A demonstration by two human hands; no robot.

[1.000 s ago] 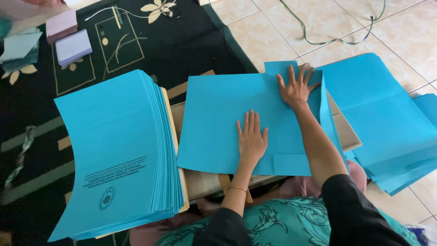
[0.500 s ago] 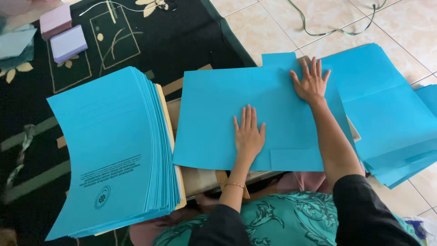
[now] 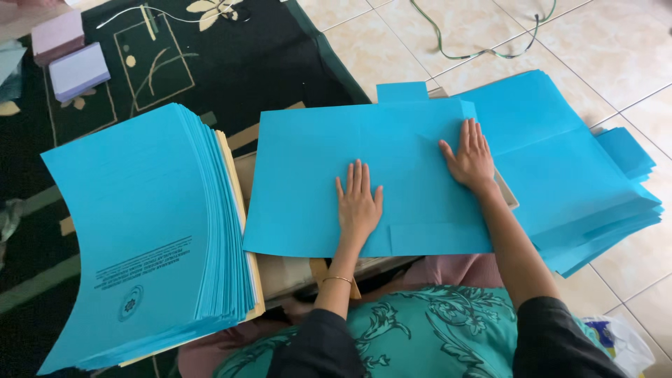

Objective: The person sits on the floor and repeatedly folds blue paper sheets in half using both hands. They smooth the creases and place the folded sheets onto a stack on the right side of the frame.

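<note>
Hands apart, left hand [image 3: 358, 203] and right hand [image 3: 470, 157] flat on blue sheet [image 3: 308, 175], table beneath mostly hidden.

Home floor workspace: beige tiled floor [image 3: 630, 42] at 1 o'clock, dark floral rug [image 3: 231, 63] at 11, loose green cable [image 3: 476, 49] at 12, person sitting on the floor.

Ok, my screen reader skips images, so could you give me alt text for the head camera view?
Both hands press flat on a blue folder lying open on a low board: the left hand near the middle, the right hand further right. A thick stack of blue sheets sits to the left, and a pile of folders lies to the right on the tiled floor.
</note>
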